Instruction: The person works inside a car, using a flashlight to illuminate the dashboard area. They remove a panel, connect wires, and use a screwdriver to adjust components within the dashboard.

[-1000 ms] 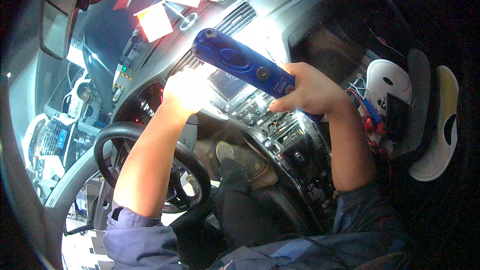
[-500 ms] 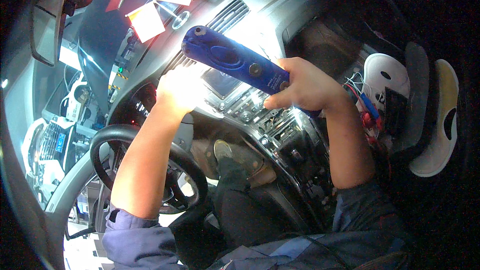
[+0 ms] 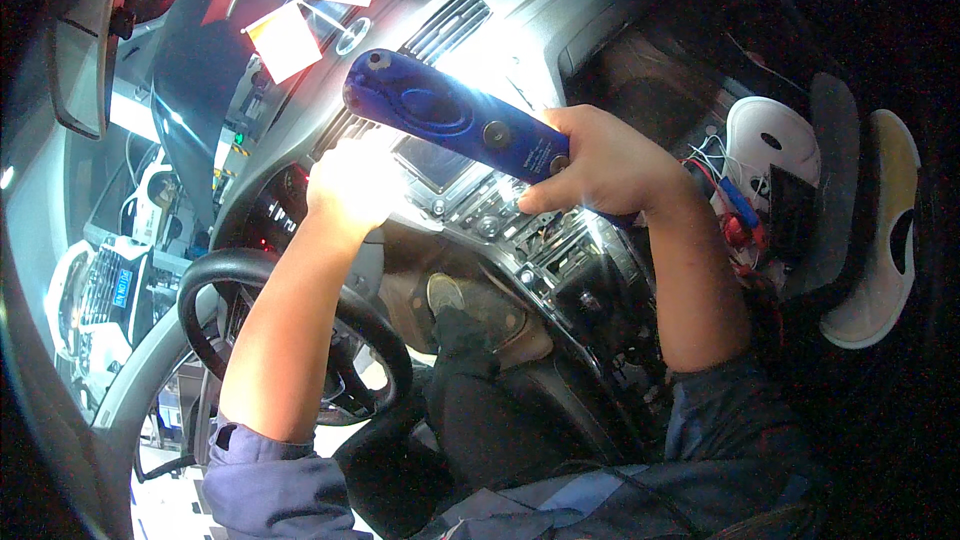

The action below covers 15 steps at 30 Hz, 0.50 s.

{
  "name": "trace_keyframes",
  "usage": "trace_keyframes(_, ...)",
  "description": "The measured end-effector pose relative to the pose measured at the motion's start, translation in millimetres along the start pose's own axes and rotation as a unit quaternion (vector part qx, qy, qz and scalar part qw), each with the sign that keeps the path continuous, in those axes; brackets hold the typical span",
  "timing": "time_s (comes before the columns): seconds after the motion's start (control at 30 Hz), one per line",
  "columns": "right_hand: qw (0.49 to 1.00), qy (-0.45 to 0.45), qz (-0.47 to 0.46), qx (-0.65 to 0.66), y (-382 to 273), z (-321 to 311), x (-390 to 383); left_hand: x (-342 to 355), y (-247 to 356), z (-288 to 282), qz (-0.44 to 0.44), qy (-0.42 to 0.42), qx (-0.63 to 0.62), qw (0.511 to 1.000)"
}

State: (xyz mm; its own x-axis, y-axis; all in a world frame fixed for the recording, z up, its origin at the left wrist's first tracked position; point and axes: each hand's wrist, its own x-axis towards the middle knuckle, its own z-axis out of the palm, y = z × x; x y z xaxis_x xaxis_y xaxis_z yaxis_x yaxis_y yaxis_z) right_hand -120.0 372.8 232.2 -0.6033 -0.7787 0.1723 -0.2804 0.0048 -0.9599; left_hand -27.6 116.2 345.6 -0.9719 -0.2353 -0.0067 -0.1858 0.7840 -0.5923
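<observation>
Setting: You sit in the driver's seat of a car, both arms raised to the centre console.
Right hand: Your grip is closed round the handle end of a blue work light.
Light's axis: The long body runs from your right grip up and to the left, its rounded head farthest from that grip and aimed at the dashboard.
Left hand: Washed out by the glare; it rests against the dash beside the small screen, below the light's head. You cannot tell how far its fingers are spread or whether they hold anything.
Progress: Trim around the console looks already off, with loose wires showing to the right of your right grip; the screen unit appears still seated.
Nearby: The steering wheel sits under your left forearm.
</observation>
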Motion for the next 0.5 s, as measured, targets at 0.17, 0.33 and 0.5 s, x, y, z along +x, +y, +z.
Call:
trace_keyframes(0.17, 1.0, 0.0, -0.011, -0.004, 2.2, -0.2, 0.3, -2.5, 0.9, -0.3, -0.05, 0.018, -0.039, 0.998)
trace_keyframes(0.33, 1.0, -0.002, -0.012, 0.013, 1.8, 2.4, -0.2, 2.4, -11.5, 19.0, -0.017, 0.061, -0.051, 0.997)
trace_keyframes(0.5, 0.999, -0.001, -0.036, 0.0, 3.7, 3.9, 1.9, 14.3, -28.3, 30.1, 0.069, 0.113, -0.041, 0.99)
